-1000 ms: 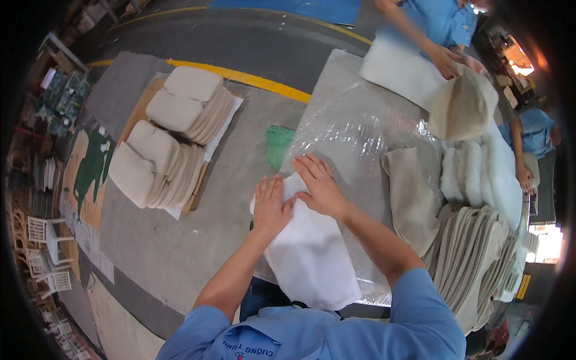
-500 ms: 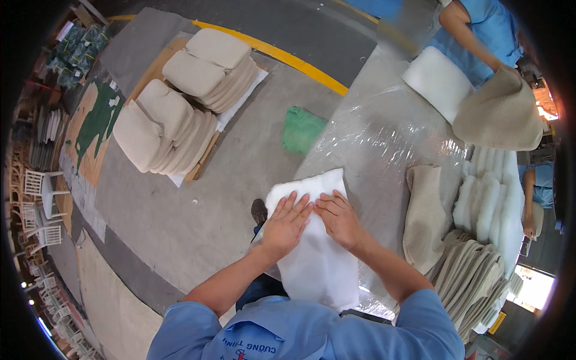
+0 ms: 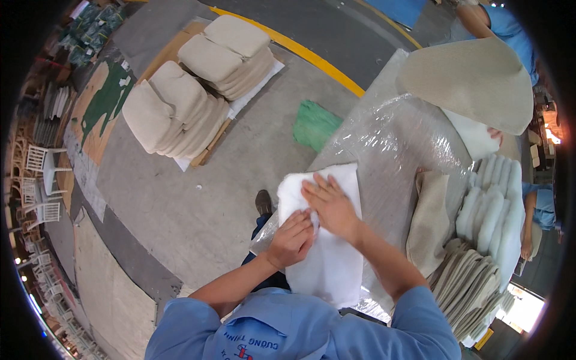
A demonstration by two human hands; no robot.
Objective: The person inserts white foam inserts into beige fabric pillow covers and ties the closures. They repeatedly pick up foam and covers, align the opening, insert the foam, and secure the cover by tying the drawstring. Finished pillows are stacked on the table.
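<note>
A sheet of white padding [image 3: 330, 264] lies in front of me at the near end of a table wrapped in clear plastic [image 3: 384, 141]. A thin beige edge shows along its far side. My left hand [image 3: 291, 241] is closed at the padding's left middle, its fingertips pinching up a small white fold. Flat against the padding just beyond, my right hand [image 3: 331, 207] has its fingers stretched out. What lies under the padding is mostly hidden.
To the right are a folded beige cover [image 3: 429, 216], a pile of beige covers [image 3: 465, 288] and stacked white pads [image 3: 492, 204]. Across the table a person holds a beige cover [image 3: 474, 81] over white padding. Stacked beige cushions [image 3: 174, 114] and a green bag [image 3: 315, 125] are on the floor.
My left hand has slid back toward me and curled its fingers into a pinch. My right hand has shifted across to the left and flattened. The other person's beige cover has swung left over the table.
</note>
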